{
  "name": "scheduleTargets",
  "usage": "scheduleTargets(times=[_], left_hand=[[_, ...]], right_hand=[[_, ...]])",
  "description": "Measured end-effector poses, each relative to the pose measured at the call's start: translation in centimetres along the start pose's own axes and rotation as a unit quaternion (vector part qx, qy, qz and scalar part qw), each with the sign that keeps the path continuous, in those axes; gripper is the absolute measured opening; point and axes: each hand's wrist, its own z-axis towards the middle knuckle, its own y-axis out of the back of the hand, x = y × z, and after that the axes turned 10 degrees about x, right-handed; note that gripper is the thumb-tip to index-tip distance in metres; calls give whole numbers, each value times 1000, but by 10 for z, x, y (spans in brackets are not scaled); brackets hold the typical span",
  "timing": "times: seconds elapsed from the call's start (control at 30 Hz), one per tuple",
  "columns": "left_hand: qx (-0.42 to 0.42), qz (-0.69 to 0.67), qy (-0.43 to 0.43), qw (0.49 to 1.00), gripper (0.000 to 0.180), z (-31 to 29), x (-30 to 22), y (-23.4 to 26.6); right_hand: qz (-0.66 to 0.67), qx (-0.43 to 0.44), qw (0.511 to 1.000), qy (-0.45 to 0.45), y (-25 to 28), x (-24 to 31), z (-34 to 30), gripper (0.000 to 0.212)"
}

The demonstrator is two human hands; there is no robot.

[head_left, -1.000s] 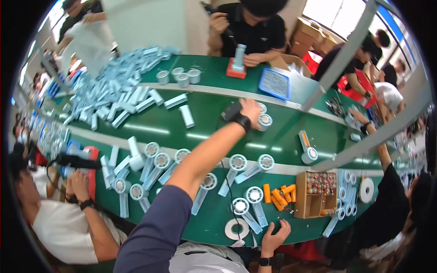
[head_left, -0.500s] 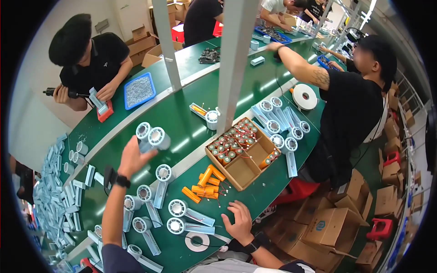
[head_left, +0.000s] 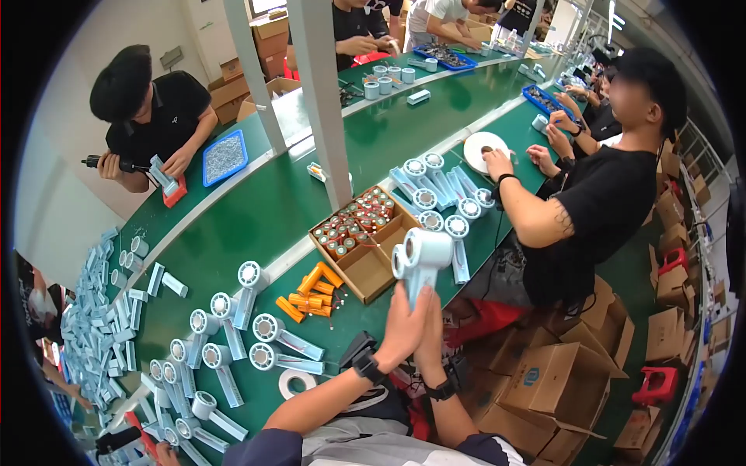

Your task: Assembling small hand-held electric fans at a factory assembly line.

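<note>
A pair of light-blue handheld fan housings (head_left: pixel 427 250) with round heads is held up in front of me, over the table's near edge. My left hand (head_left: pixel 399 330) is closed around their handles. Pressed against it from the right, my right hand (head_left: pixel 430 335) is closed on the handles too. The fingers partly hide the lower handles. Left of my hands lie loose orange battery cells (head_left: pixel 314 293) with thin wires. Beside them stands a divided cardboard box (head_left: pixel 359 273) with several upright cells in it.
More fan housings (head_left: pixel 269 328) lie in rows at the left; others (head_left: pixel 426 199) cluster beyond the box. A grey post (head_left: pixel 322 101) rises behind the box. A co-worker (head_left: pixel 598 179) at the right touches a white roll (head_left: pixel 475 149). Cartons (head_left: pixel 544 388) stand on the floor at the right.
My left hand has brought two fan housings from the green belt back toward the right. My right hand has risen from the table edge and joined it on the handles. The view has shifted right.
</note>
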Motion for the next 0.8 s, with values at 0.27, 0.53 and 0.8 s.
scheduleTargets(times=[0.27, 0.53, 0.8], left_hand=[[143, 202, -184, 951, 55, -48, -1, -20], [-108, 100, 10, 989, 35, -222, 28, 105], [-272, 250, -30, 929, 22, -266, 41, 115]], right_hand=[[365, -140, 915, -103, 142, 7, 83, 51], [469, -51, 879, -62, 195, 6, 126, 49], [879, 288, 112, -364, 360, 48, 250, 31]])
